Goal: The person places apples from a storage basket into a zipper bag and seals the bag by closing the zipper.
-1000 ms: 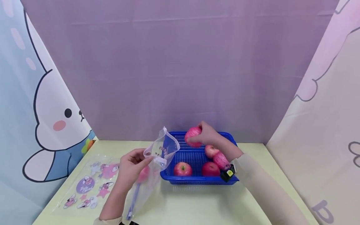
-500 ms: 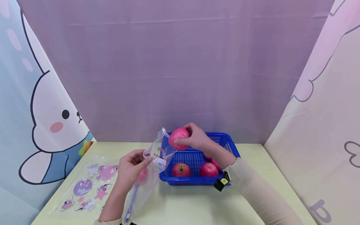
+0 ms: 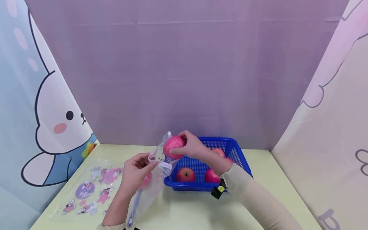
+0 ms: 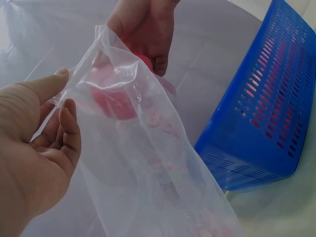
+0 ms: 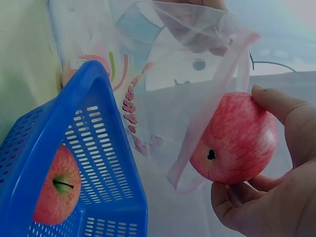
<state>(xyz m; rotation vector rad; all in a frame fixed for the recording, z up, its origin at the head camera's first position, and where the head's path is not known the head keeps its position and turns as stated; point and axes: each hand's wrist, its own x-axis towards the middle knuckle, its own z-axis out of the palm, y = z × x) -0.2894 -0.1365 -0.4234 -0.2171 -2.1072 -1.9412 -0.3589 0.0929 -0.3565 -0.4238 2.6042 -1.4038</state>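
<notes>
My left hand [image 3: 137, 171] pinches the rim of a clear zip bag [image 3: 159, 174] printed with pink and a cartoon face, holding its mouth apart. In my right hand [image 3: 192, 145] is a red apple [image 3: 173, 147], gripped between thumb and fingers at the bag's mouth. Seen from the right wrist, the apple [image 5: 239, 138] is partly past the pale pink rim of the bag [image 5: 168, 94]. From the left wrist, its red shows through the plastic [image 4: 133, 163]. Behind and right stands a blue basket [image 3: 235, 153] with several apples, some hidden by my right forearm.
Flat on the table [image 3: 184, 210] at left lies another clear bag [image 3: 90, 191] with pink and purple cartoon prints. A purple cloth [image 3: 184, 80] hangs behind the table. Printed cartoon sheets [image 3: 57, 111] stand at both sides.
My right hand has carried the apple leftward from over the basket to the bag's mouth. My left hand keeps its pinch on the bag in nearly the same place.
</notes>
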